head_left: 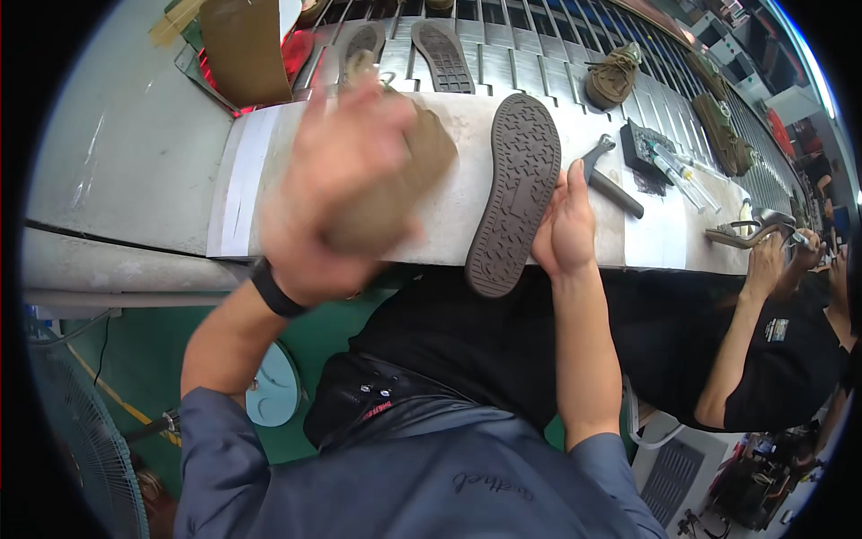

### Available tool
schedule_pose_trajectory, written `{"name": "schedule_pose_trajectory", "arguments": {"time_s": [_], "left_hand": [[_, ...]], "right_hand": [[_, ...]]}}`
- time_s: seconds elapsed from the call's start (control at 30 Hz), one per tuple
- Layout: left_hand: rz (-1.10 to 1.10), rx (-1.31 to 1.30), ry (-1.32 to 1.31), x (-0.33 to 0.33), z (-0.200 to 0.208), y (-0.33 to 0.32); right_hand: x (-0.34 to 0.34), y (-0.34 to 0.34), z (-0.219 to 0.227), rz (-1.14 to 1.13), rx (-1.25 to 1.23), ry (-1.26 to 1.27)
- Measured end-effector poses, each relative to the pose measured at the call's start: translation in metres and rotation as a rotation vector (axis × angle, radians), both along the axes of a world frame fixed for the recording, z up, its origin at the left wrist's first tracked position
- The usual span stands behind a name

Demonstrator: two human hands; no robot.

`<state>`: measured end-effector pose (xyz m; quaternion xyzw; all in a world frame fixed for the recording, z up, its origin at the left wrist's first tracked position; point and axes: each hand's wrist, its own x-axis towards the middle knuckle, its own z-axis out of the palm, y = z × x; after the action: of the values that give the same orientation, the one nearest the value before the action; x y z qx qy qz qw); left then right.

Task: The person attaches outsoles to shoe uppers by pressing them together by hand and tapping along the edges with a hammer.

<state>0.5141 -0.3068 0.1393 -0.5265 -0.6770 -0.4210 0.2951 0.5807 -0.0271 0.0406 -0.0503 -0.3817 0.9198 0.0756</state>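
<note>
- Head view shows a person seated at a pale workbench (135, 153) that runs along a slatted metal conveyor (539, 63).
- Left hand (337, 193) is blurred; its fingers wrap around a brown suede shoe upper (404, 180), gripping it above the bench edge. A black wristband (274, 289) sits on that wrist.
- Right hand (564, 225) rests on the bench edge, palm against the right side of a dark rubber sole (514, 193); its fingers lie along the rim, touching rather than clearly clamped.
- That sole lies tread-up, toe away from the person, its heel overhanging the bench edge toward the lap.
- Just right of the right hand lies a black-handled hammer (611, 175), and beyond it a dark tray (642, 144) with white syringe-like tubes (673, 171).
- On the conveyor lie two more soles (444, 54), tread-up, and farther right a brown laced shoe (613, 76) and olive shoes (723, 130).
- A brown cardboard box (242, 49) stands at the top left of the bench.
- At the right edge a co-worker in a black shirt holds a metal tool (750, 229) over the bench.
- A fan guard (76, 431) shows at the lower left, above a green floor (144, 359).
</note>
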Motion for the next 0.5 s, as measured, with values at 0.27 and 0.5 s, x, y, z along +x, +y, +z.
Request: {"name": "schedule_pose_trajectory", "arguments": {"time_s": [0.27,0.5], "left_hand": [[-0.156,0.157,-0.901,-0.045,0.052,0.009],[-0.407,0.237,-1.004,-0.059,0.050,0.020]], "right_hand": [[0.002,-0.002,0.001,0.030,-0.038,0.035],[0.004,-0.006,0.011,0.035,-0.061,0.104]]}}
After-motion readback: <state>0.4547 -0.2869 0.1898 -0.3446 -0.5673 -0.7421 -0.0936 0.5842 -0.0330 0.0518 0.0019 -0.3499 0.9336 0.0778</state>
